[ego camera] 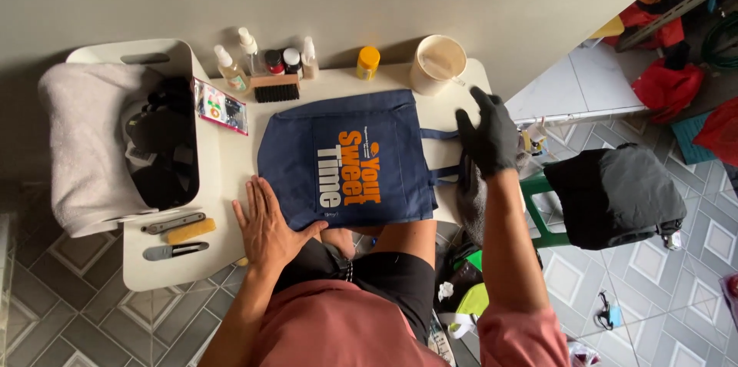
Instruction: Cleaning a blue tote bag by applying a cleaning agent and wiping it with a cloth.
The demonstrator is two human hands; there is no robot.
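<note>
Navy cloth tote bag (pixel 346 158) lies flat on the white desk (pixel 231 159); soft, light, limp, best taken by its handles (pixel 444 153). Bare left hand (pixel 267 225) presses its corner, fingers spread; black-gloved right hand (pixel 488 135) hovers open above the handles.

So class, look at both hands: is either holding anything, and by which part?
Nothing is gripped. The bare left hand lies flat on the navy fabric tote bag at its lower corner; the black-gloved right hand hovers open by its handles.
</note>
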